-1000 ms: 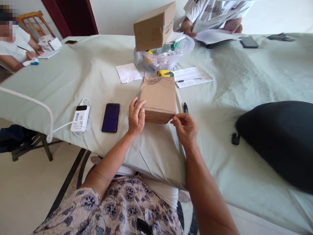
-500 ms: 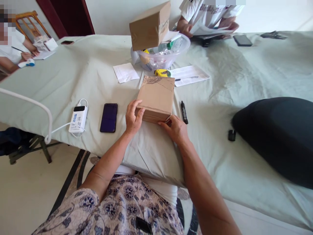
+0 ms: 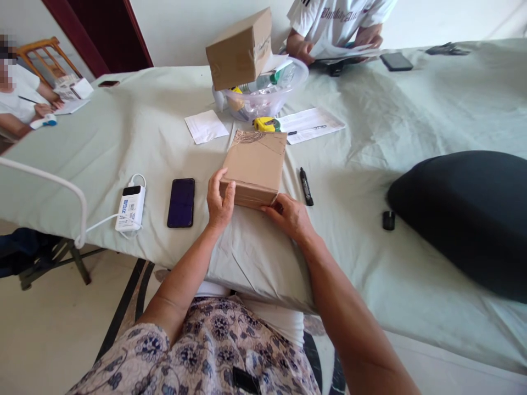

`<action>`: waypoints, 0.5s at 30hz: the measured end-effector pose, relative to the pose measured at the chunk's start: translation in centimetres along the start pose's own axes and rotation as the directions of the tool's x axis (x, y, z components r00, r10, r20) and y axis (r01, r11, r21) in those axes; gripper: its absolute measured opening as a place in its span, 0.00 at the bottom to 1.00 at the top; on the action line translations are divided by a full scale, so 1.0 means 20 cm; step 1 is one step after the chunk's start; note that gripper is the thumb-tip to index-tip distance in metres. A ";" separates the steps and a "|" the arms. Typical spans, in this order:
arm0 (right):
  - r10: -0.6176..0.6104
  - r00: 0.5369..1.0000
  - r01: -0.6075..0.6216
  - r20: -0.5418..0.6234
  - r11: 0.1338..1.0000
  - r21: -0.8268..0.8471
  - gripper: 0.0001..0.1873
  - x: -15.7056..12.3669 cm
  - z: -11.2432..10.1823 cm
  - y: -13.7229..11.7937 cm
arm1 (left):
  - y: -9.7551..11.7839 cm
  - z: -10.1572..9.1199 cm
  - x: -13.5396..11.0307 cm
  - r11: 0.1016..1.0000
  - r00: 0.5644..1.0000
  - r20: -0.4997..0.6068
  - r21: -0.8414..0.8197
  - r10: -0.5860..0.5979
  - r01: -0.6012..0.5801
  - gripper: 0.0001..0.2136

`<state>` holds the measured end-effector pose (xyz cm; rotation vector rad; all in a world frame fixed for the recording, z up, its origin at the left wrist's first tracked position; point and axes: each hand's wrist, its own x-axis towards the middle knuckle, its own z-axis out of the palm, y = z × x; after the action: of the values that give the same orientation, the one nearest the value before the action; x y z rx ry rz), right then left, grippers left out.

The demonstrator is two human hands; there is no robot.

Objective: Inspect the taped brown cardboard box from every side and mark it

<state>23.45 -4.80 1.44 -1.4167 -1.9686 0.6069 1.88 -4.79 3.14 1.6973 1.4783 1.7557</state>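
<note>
Your left hand [image 3: 220,201] grips one brown box [image 3: 256,164] at its near left corner; your right hand [image 3: 288,215] is bent at the near right corner, but I can't tell if it pinches. The box sits on the table [image 3: 354,258], with one near phone [image 3: 181,203] left, one marker [image 3: 306,187] right and one tape measure [image 3: 265,124] at its far side.

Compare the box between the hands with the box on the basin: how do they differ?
The near box sits flat on the table; the far box is tilted atop the basin. The left hand and right hand touch the near box, while no hand touches the far box. Both are brown cardboard.
</note>
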 end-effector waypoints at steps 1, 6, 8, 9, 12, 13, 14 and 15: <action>-0.004 1.000 0.004 0.000 1.000 0.002 0.17 0.00 0.00 0.00 | 0.00 0.00 0.00 1.000 1.000 0.002 0.006 -0.004 0.004 0.23; -0.025 0.999 0.024 0.028 1.000 0.015 0.16 0.01 -0.01 0.00 | 0.00 0.00 0.00 0.999 1.000 0.001 0.046 0.015 -0.015 0.23; -0.006 0.999 0.006 0.040 1.000 0.010 0.16 0.01 -0.01 0.00 | 0.01 0.01 -0.01 0.994 0.997 -0.047 0.099 0.054 -0.050 0.24; 0.007 0.999 -0.008 0.046 1.000 0.006 0.16 0.01 -0.01 -0.01 | 0.02 0.01 -0.01 0.989 0.994 -0.079 0.130 0.076 -0.065 0.25; 0.048 0.997 -0.048 0.055 0.999 0.001 0.16 0.02 -0.01 -0.01 | 0.09 -0.03 -0.01 0.979 0.988 -0.109 0.181 0.111 -0.090 0.27; 0.058 0.997 -0.059 0.055 0.998 0.002 0.16 0.02 -0.01 -0.02 | 0.12 -0.05 -0.01 0.979 0.990 -0.090 0.179 0.109 -0.092 0.26; 0.068 0.996 -0.068 0.053 0.998 0.002 0.16 0.02 0.00 -0.02 | 0.15 -0.07 -0.01 0.980 0.992 -0.069 0.175 0.109 -0.096 0.26; 0.076 0.996 -0.076 0.049 0.997 0.001 0.16 0.02 0.00 -0.02 | 0.18 -0.09 -0.02 0.980 0.992 -0.052 0.172 0.111 -0.101 0.25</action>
<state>23.15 -4.50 1.82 -1.4937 -1.9576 0.6852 1.90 -7.45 6.20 1.8518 1.6333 1.7957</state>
